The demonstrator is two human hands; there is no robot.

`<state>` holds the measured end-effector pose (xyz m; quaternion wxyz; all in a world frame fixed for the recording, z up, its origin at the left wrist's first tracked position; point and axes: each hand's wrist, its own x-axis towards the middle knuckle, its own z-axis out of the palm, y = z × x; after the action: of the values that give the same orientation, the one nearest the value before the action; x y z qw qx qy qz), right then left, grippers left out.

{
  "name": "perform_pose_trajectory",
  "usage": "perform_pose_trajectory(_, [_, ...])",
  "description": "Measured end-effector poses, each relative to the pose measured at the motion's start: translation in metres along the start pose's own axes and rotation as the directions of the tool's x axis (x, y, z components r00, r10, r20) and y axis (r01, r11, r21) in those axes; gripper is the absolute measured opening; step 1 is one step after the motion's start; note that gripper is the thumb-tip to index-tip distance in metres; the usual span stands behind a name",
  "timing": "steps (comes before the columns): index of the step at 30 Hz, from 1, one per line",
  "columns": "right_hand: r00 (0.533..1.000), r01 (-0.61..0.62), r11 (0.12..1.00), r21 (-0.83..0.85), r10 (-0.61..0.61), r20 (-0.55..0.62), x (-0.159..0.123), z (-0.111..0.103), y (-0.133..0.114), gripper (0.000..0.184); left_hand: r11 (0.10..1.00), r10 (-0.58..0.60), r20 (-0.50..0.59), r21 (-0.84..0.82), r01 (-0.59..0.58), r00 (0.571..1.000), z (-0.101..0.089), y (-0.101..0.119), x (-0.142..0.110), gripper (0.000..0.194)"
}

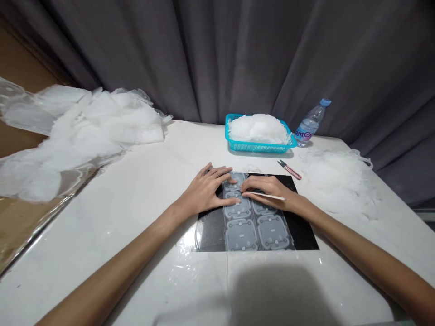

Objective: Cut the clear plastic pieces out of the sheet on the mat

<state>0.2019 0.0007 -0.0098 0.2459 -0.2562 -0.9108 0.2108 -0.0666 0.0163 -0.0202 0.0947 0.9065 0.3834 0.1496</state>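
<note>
A translucent sheet of rounded-square moulded pieces [241, 235] lies flat on a black mat [210, 235] in front of me. My left hand [212, 189] rests on its upper left part, fingers spread, with the thumb and fingertips pressing on the pieces. Just to the right, my right hand [268, 188] is closed round a slim white pen-like tool [267, 195]. The fingertips of that hand touch the sheet near its middle seam. What the tool's working tip looks like is hidden by the fingers.
Behind the mat stand a turquoise basket [261, 147] of white translucent pieces and a water bottle [310, 124]. Pink-handled thread snips [289, 169] lie near the mat. Loose white pieces are heaped at right [340, 181] and far left [108, 117]. A grey curtain [210, 54] hangs behind.
</note>
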Motion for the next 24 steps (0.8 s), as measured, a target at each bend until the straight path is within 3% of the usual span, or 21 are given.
perform_pose_trajectory(6, [0.989,0.137,0.908,-0.396,-0.149,-0.001,0.003,0.019,0.01,0.03,0.998,-0.021,0.01,-0.06,0.021,1.0,0.001,-0.001,-0.001,0.078])
perform_pose_trajectory(9, [0.979,0.165,0.871,-0.463,-0.2,-0.026,0.008,0.027,0.015,0.03,0.993,-0.04,0.018,-0.114,0.042,0.999,0.0,-0.001,-0.001,0.084])
perform_pose_trajectory(13, [0.986,0.145,0.922,-0.359,-0.166,-0.027,0.013,0.026,0.015,0.028,0.976,-0.095,0.067,-0.191,0.106,0.993,0.0,0.0,-0.001,0.101])
perform_pose_trajectory(16, [0.992,0.018,0.988,-0.151,-0.037,-0.122,0.017,0.021,0.015,0.027,0.969,-0.098,0.128,-0.213,0.123,0.987,0.0,0.0,-0.001,0.111])
perform_pose_trajectory(19, [0.969,-0.127,0.991,0.042,0.133,-0.207,0.022,0.017,0.016,0.024,0.967,-0.085,0.151,-0.226,0.118,0.985,0.002,-0.001,-0.001,0.115])
perform_pose_trajectory(24, [0.956,-0.199,0.976,0.09,0.213,-0.2,0.029,0.013,0.011,0.022,0.966,-0.077,0.095,-0.24,0.098,0.992,0.006,-0.004,-0.003,0.111])
